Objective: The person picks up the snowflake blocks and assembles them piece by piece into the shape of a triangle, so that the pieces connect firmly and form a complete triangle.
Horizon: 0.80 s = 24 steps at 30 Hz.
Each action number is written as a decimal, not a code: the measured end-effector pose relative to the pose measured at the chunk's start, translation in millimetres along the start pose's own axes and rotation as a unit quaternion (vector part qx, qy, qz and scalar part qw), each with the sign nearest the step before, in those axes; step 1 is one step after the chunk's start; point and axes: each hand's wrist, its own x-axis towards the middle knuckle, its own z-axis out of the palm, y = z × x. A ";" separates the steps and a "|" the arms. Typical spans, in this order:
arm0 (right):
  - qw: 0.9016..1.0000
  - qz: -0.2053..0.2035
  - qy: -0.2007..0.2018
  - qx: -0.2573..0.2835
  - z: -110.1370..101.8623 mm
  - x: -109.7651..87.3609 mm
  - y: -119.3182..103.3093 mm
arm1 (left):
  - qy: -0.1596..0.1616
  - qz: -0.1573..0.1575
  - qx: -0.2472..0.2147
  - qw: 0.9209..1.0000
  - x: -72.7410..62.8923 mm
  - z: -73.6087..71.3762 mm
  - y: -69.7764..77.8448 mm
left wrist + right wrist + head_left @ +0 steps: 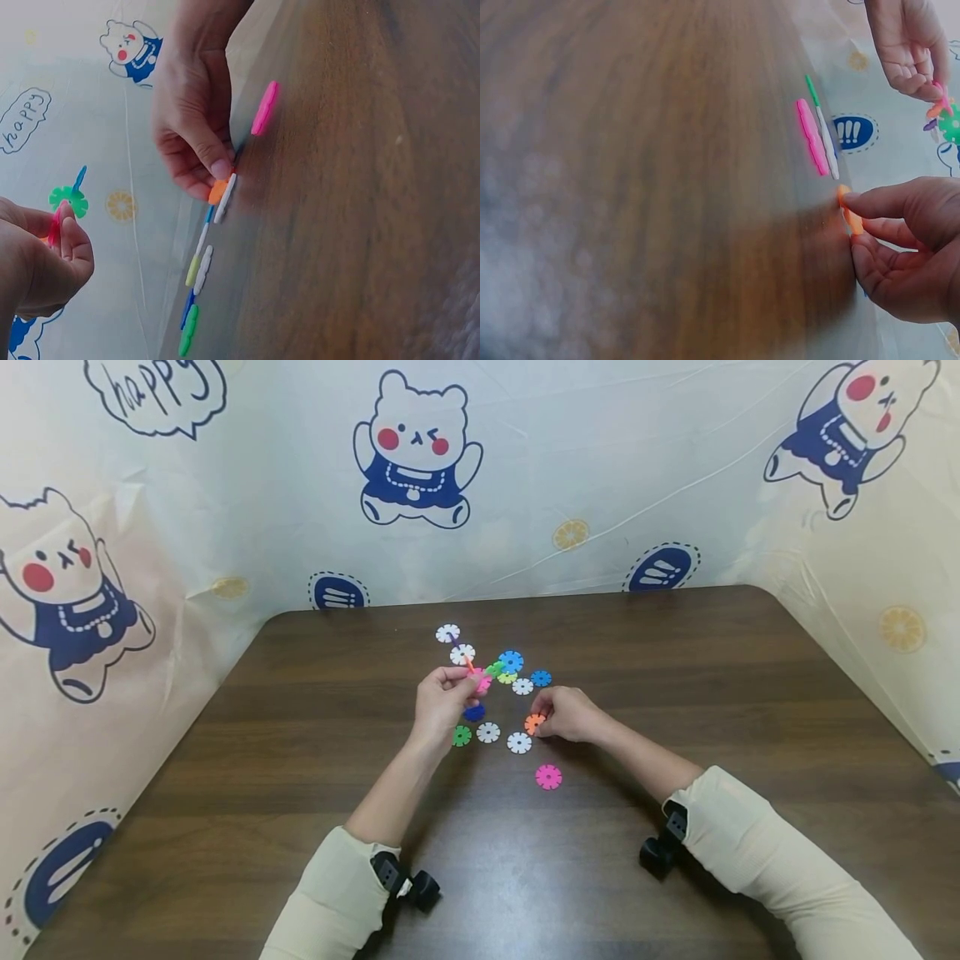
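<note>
The left hand (442,706) pinches a linked disc chain (462,654) by its pink link (482,681), raised above the table (525,868) towards its far edge. The right hand (572,714) pinches a loose orange disc (533,724), also nearer the far edge. Held at 1 disc, the chain could swing or split at a slot if pushed askew. The right fingers, just beside a white disc (519,743), could knock it aside, and a weak pinch could drop the orange disc.

On the table lie 8 loose discs: 3 white, 1 dark blue (474,713), 1 blue (541,678), 1 yellow-green (507,678), 1 green (461,737) and 1 pink (548,777), the last nearest the near edge. The right hand's orange makes 9. The chain seems to have 7: 2 white, 1 pink, 1 orange, 1 purple, 1 green, 1 blue; overlaps leave that count uncertain.
</note>
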 end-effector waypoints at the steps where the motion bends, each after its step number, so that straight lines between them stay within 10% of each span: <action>1: 1.000 0.000 0.001 0.000 0.1 -0.1 -0.1 | 0.000 -0.001 0.000 1.000 -0.2 0.0 0.1; 24: 0.987 0.004 0.109 0.121 -16.4 -10.2 -2.0 | -0.008 0.003 0.007 1.000 -1.7 1.8 -1.2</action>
